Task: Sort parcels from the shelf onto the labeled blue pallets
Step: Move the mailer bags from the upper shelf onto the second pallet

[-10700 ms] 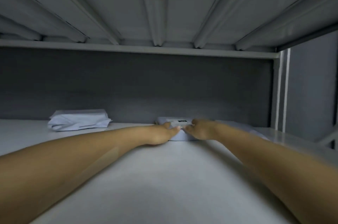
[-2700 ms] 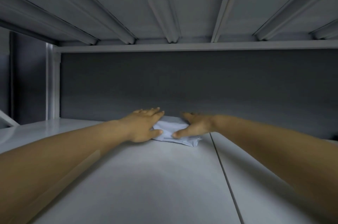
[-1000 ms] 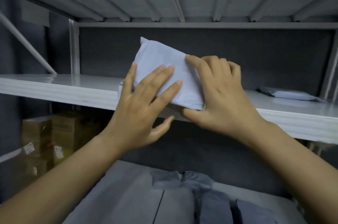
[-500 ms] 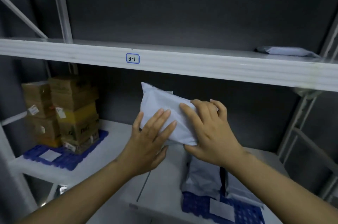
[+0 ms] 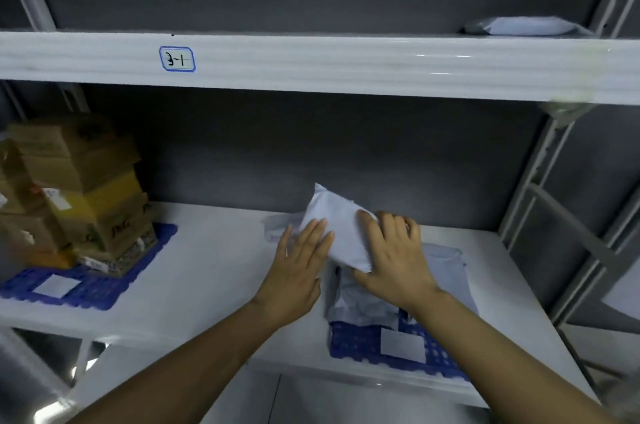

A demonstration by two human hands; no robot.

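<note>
A head-worn camera looks down into white metal shelving. Just off centre toward four o'clock, a white plastic mailer parcel (image 5: 341, 233) is held tilted, one corner pointing up to twelve o'clock, above a heap of grey mailer bags (image 5: 360, 302) lying on a blue pallet (image 5: 360, 344) at five o'clock. The right hand (image 5: 394, 257) grips the parcel, fingers curled over its right edge and thumb underneath. The left hand (image 5: 298, 267), at the parcel's eight o'clock side, lays straight fingers flat against its face, steadying without closing. The pallet's front carries a white paper label (image 5: 403, 344), its writing too small to read. At nine o'clock a second blue pallet (image 5: 90, 288) bears stacked cardboard boxes (image 5: 86, 188). The upper shelf (image 5: 346, 63) crosses the view at twelve o'clock, with a tag (image 5: 177, 59) reading "3-1" toward eleven o'clock and a lone parcel (image 5: 519, 25) resting on it at one o'clock. The held parcel looks light, soft and pillowy, its film probably slick, so it would likely sag if pinched by a corner; a hold across its padded middle or along both long edges seems safest
</note>
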